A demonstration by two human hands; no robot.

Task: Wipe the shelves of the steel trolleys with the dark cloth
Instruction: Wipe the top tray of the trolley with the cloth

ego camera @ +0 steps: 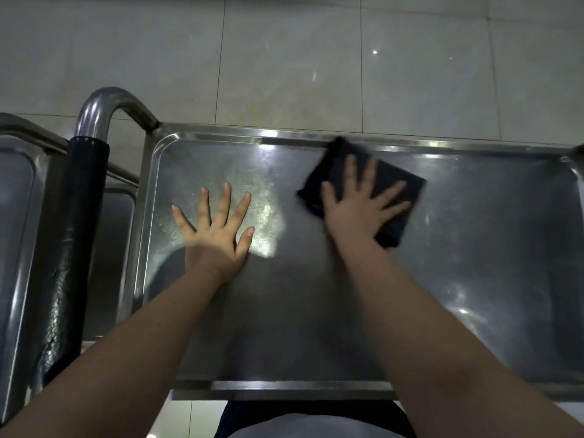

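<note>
The top shelf of a steel trolley (316, 327) fills the middle of the view, a shallow tray with a raised rim. A folded dark cloth (396, 188) lies on it near the far rim, right of centre. My right hand (357, 203) presses flat on the cloth with fingers spread. My left hand (218, 232) rests flat on the bare steel at the shelf's left part, fingers spread and holding nothing.
A curved steel handle with a black padded sleeve (79, 216) stands at the trolley's left end. A second steel trolley (19, 216) sits further left. Pale floor tiles (284, 58) lie beyond the far rim.
</note>
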